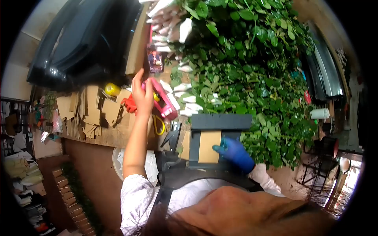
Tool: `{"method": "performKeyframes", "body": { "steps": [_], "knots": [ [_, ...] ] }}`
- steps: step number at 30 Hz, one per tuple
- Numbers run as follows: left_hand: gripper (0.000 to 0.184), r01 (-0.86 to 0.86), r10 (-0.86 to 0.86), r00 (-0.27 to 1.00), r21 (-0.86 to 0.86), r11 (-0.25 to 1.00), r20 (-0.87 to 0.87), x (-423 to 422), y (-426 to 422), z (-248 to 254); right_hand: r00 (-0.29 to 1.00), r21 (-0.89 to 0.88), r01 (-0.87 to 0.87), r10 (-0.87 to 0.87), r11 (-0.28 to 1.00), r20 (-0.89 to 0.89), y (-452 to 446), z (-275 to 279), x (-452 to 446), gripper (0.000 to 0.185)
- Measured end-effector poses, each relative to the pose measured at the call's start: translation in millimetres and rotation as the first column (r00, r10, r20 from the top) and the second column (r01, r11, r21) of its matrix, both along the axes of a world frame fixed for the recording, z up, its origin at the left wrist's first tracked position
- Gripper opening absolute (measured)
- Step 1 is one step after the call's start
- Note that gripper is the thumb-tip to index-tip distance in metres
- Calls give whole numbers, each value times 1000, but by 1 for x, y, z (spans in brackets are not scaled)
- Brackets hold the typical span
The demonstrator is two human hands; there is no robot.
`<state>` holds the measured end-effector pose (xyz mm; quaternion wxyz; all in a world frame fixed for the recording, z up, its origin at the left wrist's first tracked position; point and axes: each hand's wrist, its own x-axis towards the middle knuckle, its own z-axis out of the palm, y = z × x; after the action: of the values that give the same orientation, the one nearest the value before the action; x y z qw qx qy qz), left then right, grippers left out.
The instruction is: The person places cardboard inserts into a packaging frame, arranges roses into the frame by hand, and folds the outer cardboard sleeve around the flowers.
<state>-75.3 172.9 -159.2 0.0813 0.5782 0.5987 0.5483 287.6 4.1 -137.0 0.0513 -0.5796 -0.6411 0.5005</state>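
Observation:
My bare left hand (pixel 142 96) reaches over the table with its fingers stretched and apart. It is beside a pink tape dispenser (pixel 168 109), and its fingers overlap the near side of it; a firm grip does not show. Just left of that hand lies something red (pixel 129 104). My right hand (pixel 237 154), in a blue glove with teal fingertips, has its fingers on the right edge of a flat brown cardboard piece (pixel 209 146). That cardboard lies in a dark grey holder (pixel 221 122) with a raised back edge, close to my body.
Leafy green stems (pixel 244 70) are heaped to the right, with white-wrapped ends (pixel 185 29) at their left. A phone (pixel 155 59), yellow-handled scissors (pixel 159 125), a yellow tape roll (pixel 112 89) and cardboard pieces (pixel 92 110) lie leftward. A black covered object (pixel 90 39) stands at the back left.

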Motion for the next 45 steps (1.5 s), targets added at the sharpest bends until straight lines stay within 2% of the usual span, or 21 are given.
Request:
{"method": "performKeyframes", "body": {
  "steps": [2, 4, 6, 8, 9, 11, 15, 20, 22, 23, 26, 28, 30, 32, 35, 38, 39, 40, 42, 44, 45],
  "knots": [
    [23, 44, -44, 999, 70, 997, -10, 7, -64, -6, 1000, 94, 13, -13, 996, 0, -4, -18, 3, 50],
    [16, 151, -134, 981, 121, 981, -139, 27, -117, 8, 996, -66, 75, -78, 995, -50, -2, -21, 0, 48],
    [18, 261, -260, 963, 5, 965, -72, 47, -161, 12, 998, -82, 11, -6, 997, 69, 3, -8, -2, 57],
    [23, 425, -429, 902, -77, 902, -46, 65, -184, 17, 975, -1, -34, 33, 999, 221, 2, -19, -3, 57],
    [24, 530, -540, 840, -127, 838, -56, 74, -188, 25, 954, 76, -117, 90, 990, 287, 3, -15, -4, 58],
    [26, 687, -717, 687, -219, 693, -115, 88, -188, 34, 955, 86, -95, 67, 992, 289, 3, -13, -8, 56],
    [27, 738, -802, 548, -313, 598, -238, 109, -186, 29, 954, 107, -94, 59, 990, 294, 2, -12, -9, 56],
    [23, 731, -819, 487, -372, 572, -303, 118, -183, 20, 860, 130, -279, 187, 951, 474, 1, -2, -14, 53],
    [23, 721, -832, 463, -415, 555, -306, 122, -182, 31, 868, 250, -350, 212, 903, 449, -1, 15, -10, 49],
    [23, 718, -820, 468, -400, 570, -329, 124, -181, 29, 906, 299, -379, 286, 876, 312, 4, 33, -2, 37],
    [25, 680, -809, 465, -440, 587, -360, 124, -184, 28, 998, 315, 62, -56, 947, -29, 41, 74, 18, 27],
    [26, 672, -814, 460, -459, 581, -355, 124, -183, 32, 982, 550, 185, -177, 815, -69, 96, 73, 39, 26],
    [29, 666, -817, 449, -475, 575, -361, 124, -183, 31, 954, 541, 174, -277, 823, 114, 167, 48, 67, 28],
    [29, 646, -805, 436, -483, 591, -402, 123, -184, 33, 868, 617, 27, -324, 786, 375, 232, -1, 85, 31],
    [30, 626, -804, 429, -506, 593, -412, 122, -185, 29, 843, 624, -96, -270, 775, 465, 299, -50, 91, 33],
    [31, 625, -811, 437, -518, 584, -388, 121, -186, 25, 612, 418, -365, -124, 832, 781, 312, -73, 80, 36],
    [31, 627, -813, 441, -518, 582, -379, 120, -186, 23, 543, 327, -418, -55, 847, 838, 318, -83, 78, 37],
    [32, 627, -813, 448, -518, 582, -370, 119, -188, 21, 559, 308, -448, -6, 840, 829, 320, -79, 78, 38],
    [36, 633, -813, 459, -510, 582, -358, 118, -188, 20, 608, 399, -394, -90, 828, 789, 321, -62, 82, 36],
    [38, 639, -818, 464, -512, 574, -339, 118, -188, 24, 835, 841, -374, -252, 391, 489, 293, -32, 102, 39],
    [40, 636, -818, 463, -514, 575, -342, 118, -188, 25, 853, 888, -383, -272, 253, 445, 268, 8, 100, 43]
  ]
}}
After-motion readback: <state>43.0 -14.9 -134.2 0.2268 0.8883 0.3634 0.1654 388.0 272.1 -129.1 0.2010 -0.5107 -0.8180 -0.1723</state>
